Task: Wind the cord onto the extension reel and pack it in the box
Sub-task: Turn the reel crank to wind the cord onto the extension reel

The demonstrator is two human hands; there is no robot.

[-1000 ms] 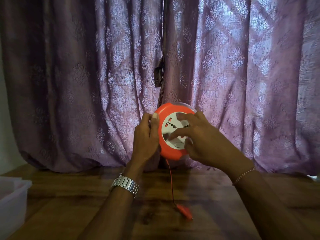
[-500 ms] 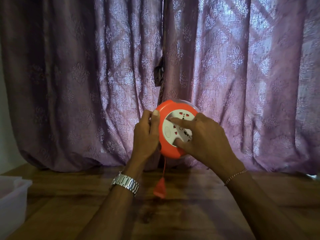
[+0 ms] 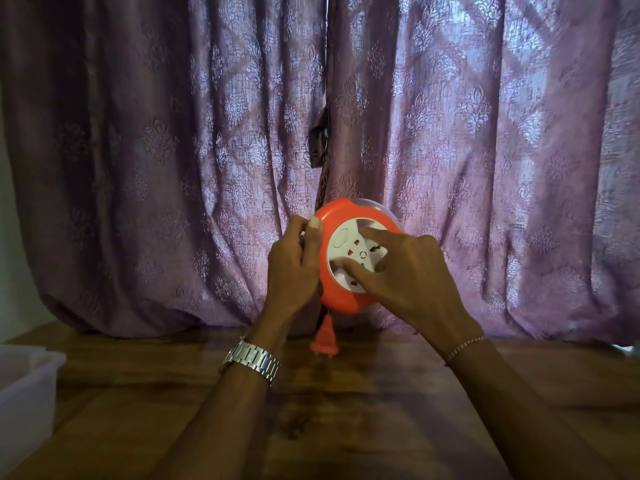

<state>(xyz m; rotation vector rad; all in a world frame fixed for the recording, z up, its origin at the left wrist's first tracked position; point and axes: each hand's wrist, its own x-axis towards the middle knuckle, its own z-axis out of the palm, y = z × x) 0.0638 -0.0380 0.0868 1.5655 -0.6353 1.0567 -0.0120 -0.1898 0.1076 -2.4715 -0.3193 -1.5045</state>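
Observation:
I hold a round orange extension reel [image 3: 341, 299] upright in the air, in front of the curtain. Its white socket face [image 3: 349, 251] looks toward me. My left hand [image 3: 294, 268] grips the reel's left rim, thumb on the front edge. My right hand [image 3: 408, 275] has its thumb and fingers curled onto the white face. A short bit of orange cord hangs from the reel's underside and ends in the orange plug [image 3: 324, 342], which dangles just above the wooden table [image 3: 346, 427]. A translucent plastic box [image 3: 26, 386] stands at the left edge.
A purple patterned curtain [image 3: 485, 168] hangs close behind the reel and reaches down to the table's far edge. The plastic box is only partly in view at the lower left.
The white socket face has turned under my right hand. The hanging cord has shortened, and the plug has risen from the table surface to just below the reel.

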